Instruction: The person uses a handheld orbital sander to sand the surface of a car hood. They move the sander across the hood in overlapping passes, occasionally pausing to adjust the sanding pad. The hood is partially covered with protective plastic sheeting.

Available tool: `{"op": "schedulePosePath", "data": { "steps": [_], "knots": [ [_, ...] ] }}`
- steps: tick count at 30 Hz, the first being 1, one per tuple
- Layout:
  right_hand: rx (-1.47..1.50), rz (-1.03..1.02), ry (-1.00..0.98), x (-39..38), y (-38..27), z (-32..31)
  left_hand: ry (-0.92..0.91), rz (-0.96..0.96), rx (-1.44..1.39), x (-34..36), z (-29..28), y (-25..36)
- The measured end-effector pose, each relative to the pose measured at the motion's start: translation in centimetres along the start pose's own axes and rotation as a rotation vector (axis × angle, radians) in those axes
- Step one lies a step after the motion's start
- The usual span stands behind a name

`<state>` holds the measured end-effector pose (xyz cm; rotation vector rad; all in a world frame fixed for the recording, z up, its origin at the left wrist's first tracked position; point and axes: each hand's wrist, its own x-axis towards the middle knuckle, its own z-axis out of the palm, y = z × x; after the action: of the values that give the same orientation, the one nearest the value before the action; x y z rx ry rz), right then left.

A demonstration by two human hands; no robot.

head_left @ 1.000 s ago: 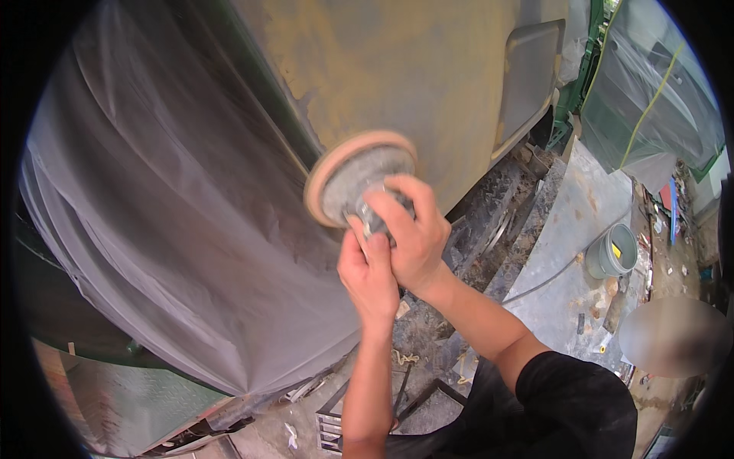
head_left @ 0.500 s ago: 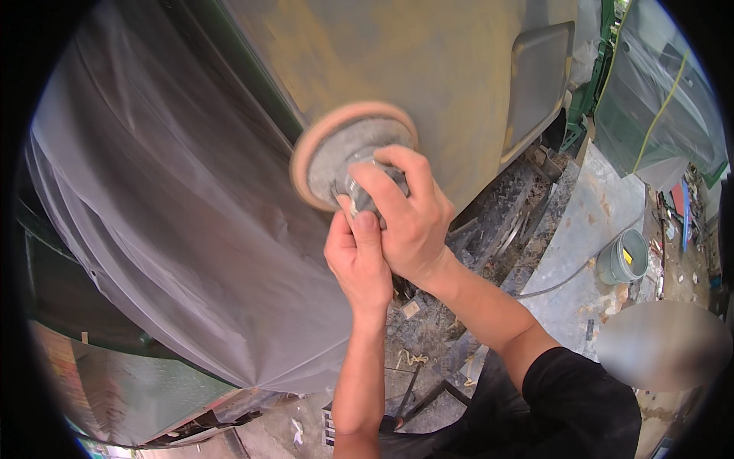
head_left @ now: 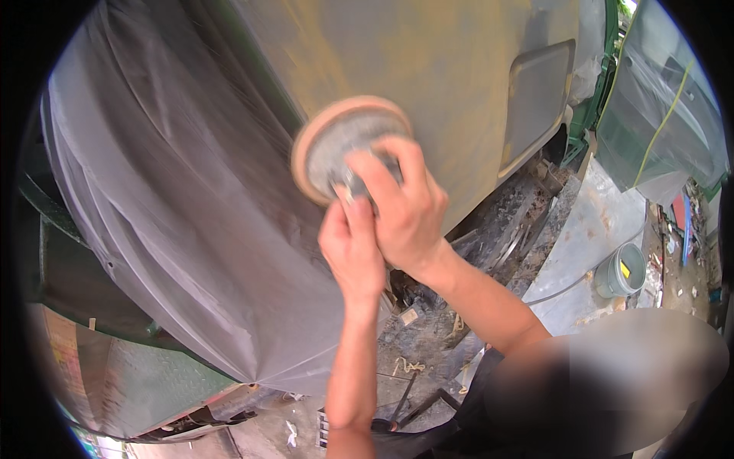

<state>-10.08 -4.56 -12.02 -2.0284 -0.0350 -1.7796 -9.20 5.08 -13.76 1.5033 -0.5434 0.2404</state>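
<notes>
A round disc sander (head_left: 325, 145) with an orange rim and a dusty grey back lies with its disc against or close to a large grey-and-yellow panel (head_left: 459, 84), at the panel's left side. My right hand (head_left: 409, 203) wraps round the sander's body from the right, fingers curled over the top. Beside it, my left hand (head_left: 353, 249) grips the tool's lower end, thumb and fingers closed. The sander's body is mostly hidden under my fingers, and motion blurs it slightly.
Grey plastic sheeting (head_left: 191, 229) drapes along the panel's left side. Right of my arms stand a grey bucket (head_left: 620, 271) and a metal sheet (head_left: 581, 229), with a dark hose (head_left: 562, 291) across it. Clear film (head_left: 650, 99) hangs at far right. A blurred patch covers the lower right.
The sander and both hands have moved slightly upward along the panel, still together. The view has shifted a little, and the blurred patch covers more of my right sleeve.
</notes>
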Motion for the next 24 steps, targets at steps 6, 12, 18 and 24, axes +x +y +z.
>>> {"op": "schedulePosePath", "data": {
  "steps": [6, 12, 18, 24],
  "knots": [
    [-0.054, -0.049, -0.038, -0.1, 0.2, -0.1, 0.014, 0.020, 0.027, -0.4, 0.0, -0.7],
    [-0.023, 0.003, -0.086, -9.8, 2.4, -0.7, 0.120, -0.117, -0.180, -6.8, 1.3, -8.3],
    [-0.033, -0.051, -0.015, 5.1, -1.4, -0.2, 0.006, -0.025, -0.198, 2.8, 0.4, 3.8],
    [-0.040, -0.113, -0.106, -5.7, 1.9, -0.6, 0.130, -0.075, -0.221, -4.6, 1.6, -5.8]
  ]
}}
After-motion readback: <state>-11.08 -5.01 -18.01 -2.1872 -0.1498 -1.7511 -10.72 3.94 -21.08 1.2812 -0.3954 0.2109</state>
